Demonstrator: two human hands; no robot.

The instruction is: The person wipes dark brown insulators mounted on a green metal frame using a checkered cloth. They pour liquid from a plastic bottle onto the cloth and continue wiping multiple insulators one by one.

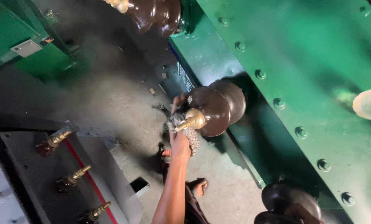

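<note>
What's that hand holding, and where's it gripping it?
One hand grips a bunched checked cloth by its lower end, pressed around the brown insulator's brass tip. Which hand is unclear.

cloth [184, 129] on insulator [212, 108], hand [179, 146] below

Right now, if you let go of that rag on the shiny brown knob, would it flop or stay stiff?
Probably flop: the rag bunches and hangs in folds under the hand. It looks light, since that one hand presses it up against the brass tip. It likely won't roll; the brown insulator looks glossy, so the rag may slide off.
</note>
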